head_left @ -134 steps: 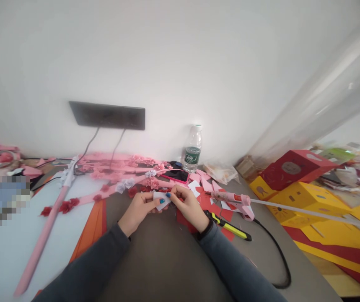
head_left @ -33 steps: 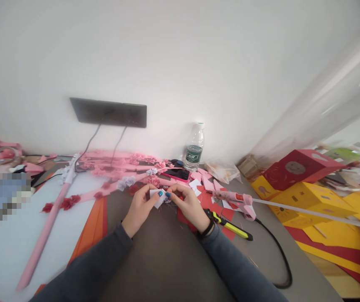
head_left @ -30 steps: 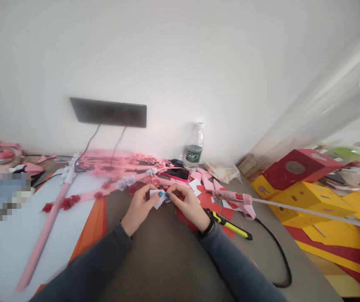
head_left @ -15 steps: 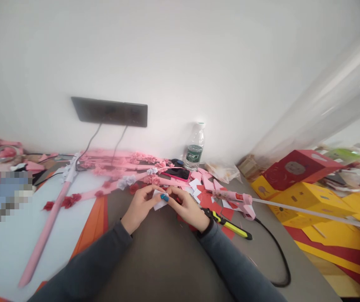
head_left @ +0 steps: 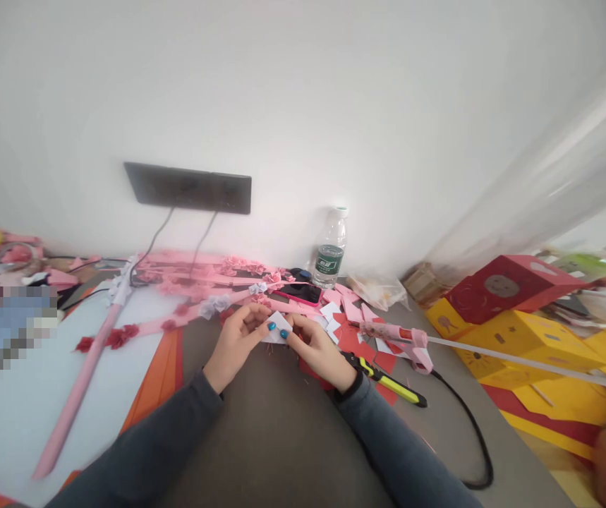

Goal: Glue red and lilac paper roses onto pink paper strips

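Between my two hands is a small piece of white paper (head_left: pixel 279 322), its upper corner pointing away from me. My left hand (head_left: pixel 238 347) pinches its left side with thumb and fingers. On the other side my right hand (head_left: pixel 319 351) grips it the same way, both blue-nailed thumbs lying on the near face. Fingertips behind the paper are hidden. Just beyond lie pink branches with paper flowers (head_left: pixel 215 305) and a phone in a pink case (head_left: pixel 301 293). Red paper pieces (head_left: pixel 354 339) and white ones lie close to my right hand.
A yellow-black utility knife (head_left: pixel 395 386) and a pink glue gun (head_left: pixel 413 344) with a long glue stick and black cord lie at right. A water bottle (head_left: pixel 330 250) stands by the wall. Yellow and red paper boxes (head_left: pixel 519 346) are further right; a pink rolled tube (head_left: pixel 83 388) lies left.
My thumbs have drawn apart, and the white paper now shows more of its face, with a corner upward. Both hands keep hold of it. The view has shifted slightly.
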### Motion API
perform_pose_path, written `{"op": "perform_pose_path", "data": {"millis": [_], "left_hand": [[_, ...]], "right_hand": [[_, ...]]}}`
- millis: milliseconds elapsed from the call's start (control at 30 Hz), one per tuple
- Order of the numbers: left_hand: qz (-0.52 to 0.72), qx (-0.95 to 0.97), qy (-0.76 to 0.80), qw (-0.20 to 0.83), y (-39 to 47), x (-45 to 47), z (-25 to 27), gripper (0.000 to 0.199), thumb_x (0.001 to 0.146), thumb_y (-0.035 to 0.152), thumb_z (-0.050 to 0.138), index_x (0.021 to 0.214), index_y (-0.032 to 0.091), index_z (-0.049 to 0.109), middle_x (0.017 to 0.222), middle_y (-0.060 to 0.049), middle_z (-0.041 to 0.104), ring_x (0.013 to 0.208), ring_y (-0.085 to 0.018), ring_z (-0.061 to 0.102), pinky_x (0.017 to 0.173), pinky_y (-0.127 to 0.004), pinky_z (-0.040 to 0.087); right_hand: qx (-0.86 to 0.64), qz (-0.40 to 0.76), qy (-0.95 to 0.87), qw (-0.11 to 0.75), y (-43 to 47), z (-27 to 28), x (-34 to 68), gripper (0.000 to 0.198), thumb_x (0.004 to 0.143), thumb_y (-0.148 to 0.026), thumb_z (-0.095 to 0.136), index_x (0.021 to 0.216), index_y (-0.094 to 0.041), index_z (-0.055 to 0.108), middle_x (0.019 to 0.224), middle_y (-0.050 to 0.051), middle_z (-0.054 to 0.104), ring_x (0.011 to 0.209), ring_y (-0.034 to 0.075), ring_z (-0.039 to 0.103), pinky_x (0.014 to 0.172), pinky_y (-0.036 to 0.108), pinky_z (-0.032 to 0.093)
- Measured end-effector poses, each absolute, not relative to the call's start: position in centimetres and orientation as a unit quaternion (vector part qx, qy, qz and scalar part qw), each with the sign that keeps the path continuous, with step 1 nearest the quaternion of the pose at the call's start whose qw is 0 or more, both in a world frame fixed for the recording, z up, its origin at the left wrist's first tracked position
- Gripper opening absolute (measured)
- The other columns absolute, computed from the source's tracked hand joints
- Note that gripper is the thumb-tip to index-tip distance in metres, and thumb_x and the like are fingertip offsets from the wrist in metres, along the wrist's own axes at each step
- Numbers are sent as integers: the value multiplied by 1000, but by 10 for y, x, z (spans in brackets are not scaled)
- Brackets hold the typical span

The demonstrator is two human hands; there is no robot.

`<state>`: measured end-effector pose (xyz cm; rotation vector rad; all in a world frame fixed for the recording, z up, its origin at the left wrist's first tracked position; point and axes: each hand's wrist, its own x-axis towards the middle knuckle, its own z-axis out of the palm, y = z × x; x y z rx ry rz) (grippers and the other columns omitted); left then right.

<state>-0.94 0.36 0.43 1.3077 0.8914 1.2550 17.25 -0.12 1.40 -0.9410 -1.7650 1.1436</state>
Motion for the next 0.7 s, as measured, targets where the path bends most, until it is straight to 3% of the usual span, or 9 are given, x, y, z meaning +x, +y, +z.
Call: {"op": "perform_pose_path", "data": {"millis": [200, 400, 567, 700], "left_hand": [[534, 629, 325, 462, -2, -11, 9, 24, 81, 33, 78, 98, 20, 66, 102, -6, 64, 89, -18, 64, 74, -26, 56], [542, 627, 323, 458, -2, -12, 6, 12, 86, 29, 73, 95, 21, 69, 124, -11, 63, 118, -26, 62, 87, -30, 58], [563, 591, 325, 478, 1, -11, 4, 19, 82, 36, 78, 91, 19, 72, 110, -10, 68, 105, -24, 67, 86, -31, 58], [556, 550, 324, 532, 2, -10, 3, 24, 80, 37, 82, 93, 18, 74, 113, -11, 71, 104, -25, 69, 86, -32, 58]], "right_hand": [[-371, 467, -673, 438, 2, 15, 175, 48, 91, -66, 57, 71, -24, 48, 69, -2, 46, 63, 15, 41, 59, 28, 37], [-360, 500, -654, 440, 3, 15, 174, 49, 88, -69, 60, 73, -24, 51, 71, -1, 48, 65, 16, 46, 60, 29, 40], [-352, 502, -648, 452, 2, 14, 173, 46, 89, -66, 61, 74, -24, 53, 72, -1, 50, 66, 16, 48, 63, 29, 43], [-353, 502, -643, 458, 2, 13, 173, 47, 88, -68, 61, 76, -24, 52, 73, -1, 52, 68, 17, 49, 64, 30, 44]]}}
